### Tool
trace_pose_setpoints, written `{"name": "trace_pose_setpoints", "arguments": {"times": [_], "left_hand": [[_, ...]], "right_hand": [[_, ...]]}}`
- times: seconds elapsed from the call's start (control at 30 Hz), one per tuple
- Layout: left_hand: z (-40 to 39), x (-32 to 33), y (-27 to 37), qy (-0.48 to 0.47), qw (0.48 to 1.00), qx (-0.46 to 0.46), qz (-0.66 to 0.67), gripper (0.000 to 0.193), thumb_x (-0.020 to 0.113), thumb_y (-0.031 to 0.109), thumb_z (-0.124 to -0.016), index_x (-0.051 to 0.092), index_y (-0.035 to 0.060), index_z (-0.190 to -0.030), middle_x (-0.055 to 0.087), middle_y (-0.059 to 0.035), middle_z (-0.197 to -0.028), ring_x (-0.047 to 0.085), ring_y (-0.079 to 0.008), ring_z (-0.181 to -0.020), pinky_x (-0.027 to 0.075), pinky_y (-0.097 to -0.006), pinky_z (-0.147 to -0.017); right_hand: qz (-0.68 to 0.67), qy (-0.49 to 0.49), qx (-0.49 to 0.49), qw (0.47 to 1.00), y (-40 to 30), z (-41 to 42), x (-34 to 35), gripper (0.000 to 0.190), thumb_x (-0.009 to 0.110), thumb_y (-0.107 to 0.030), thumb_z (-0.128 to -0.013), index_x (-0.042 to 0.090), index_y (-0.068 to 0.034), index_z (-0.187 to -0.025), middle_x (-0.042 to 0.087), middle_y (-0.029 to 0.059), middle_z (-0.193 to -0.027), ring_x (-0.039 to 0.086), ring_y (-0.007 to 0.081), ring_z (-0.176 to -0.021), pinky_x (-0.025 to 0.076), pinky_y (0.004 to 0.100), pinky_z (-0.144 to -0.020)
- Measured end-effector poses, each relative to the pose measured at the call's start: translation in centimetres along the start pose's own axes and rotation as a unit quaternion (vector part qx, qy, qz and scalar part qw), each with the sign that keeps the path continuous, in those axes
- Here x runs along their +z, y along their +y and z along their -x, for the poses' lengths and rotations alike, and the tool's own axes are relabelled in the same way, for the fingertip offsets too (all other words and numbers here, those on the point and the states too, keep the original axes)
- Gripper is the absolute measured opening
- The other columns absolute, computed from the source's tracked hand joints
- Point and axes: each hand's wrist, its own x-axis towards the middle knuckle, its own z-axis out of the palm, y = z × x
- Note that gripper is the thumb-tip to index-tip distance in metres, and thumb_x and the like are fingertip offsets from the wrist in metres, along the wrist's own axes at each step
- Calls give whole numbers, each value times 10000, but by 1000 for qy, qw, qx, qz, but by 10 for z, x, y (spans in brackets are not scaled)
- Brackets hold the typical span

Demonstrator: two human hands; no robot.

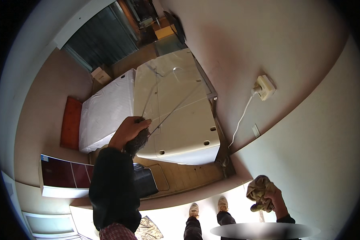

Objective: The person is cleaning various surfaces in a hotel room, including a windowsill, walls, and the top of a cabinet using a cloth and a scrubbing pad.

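My left hand (129,130), reaching forward at the centre-left in a dark sleeve, grips a dark, shaggy cloth or pad (137,143). Two thin, straight grey lines run from near this hand across the beige surface beyond; whether they are cords or streaks I cannot tell. Low on the right, my right hand (276,199) is closed around a crumpled brown and tan cloth (259,192). A pale strip hangs below that cloth. The fingers of both hands are partly hidden by what they hold.
A large beige slab (180,120) with oval holes lies ahead, beside a white wrapped mattress (108,111). A white cable (241,120) hangs from a wall socket (265,87). Shoes (193,210) stand on a bright white surface. A dark chair (145,181) and a maroon cabinet (60,172) are left.
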Motion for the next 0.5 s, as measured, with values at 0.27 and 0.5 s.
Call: {"name": "trace_pose_setpoints", "arguments": {"times": [0.27, 0.5], "left_hand": [[124, -36, -74, 197, 947, 27, 252, 292, 573, 299, -903, 566, 7, -916, 650, -112, -711, 557, -127, -484, 460, -259, -431], [221, -52, -231, 214, 941, -93, 243, 251, 569, 269, -871, 589, 22, -827, 690, -157, -802, 603, -155, -522, 483, -287, -465]], "right_hand": [[-111, -46, -207, 971, -99, -8, 49, 509, 532, -213, -832, 440, 48, -1258, 572, 120, -1131, 621, 219, -957, 556, 364, -799], [61, -99, -492, 863, -154, 8, 186, 547, 498, -396, -949, 404, -2, -1316, 572, 70, -1128, 591, 143, -962, 511, 301, -836]]}}
